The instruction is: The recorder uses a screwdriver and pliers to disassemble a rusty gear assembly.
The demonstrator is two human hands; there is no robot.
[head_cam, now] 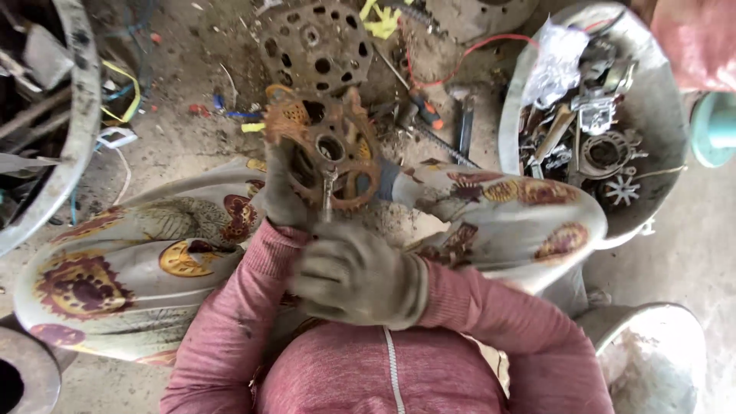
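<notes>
A rusty orange sprocket (337, 130) with round holes is held upright between my knees. My left hand (282, 192), in a dirty grey glove, grips its lower left edge. My right hand (356, 272), also gloved, is closed around the handle of a metal wrench (328, 192) whose head sits at the sprocket's centre hole. Both sleeves are pink. My legs in patterned cloth (138, 261) spread to either side.
A second rusty perforated disc (316, 46) lies on the dirt floor behind the sprocket. A grey metal basin (659, 115) at right holds several metal parts. An orange-handled screwdriver (425, 111) and yellow scraps lie nearby. Another basin rim (80, 130) curves at left.
</notes>
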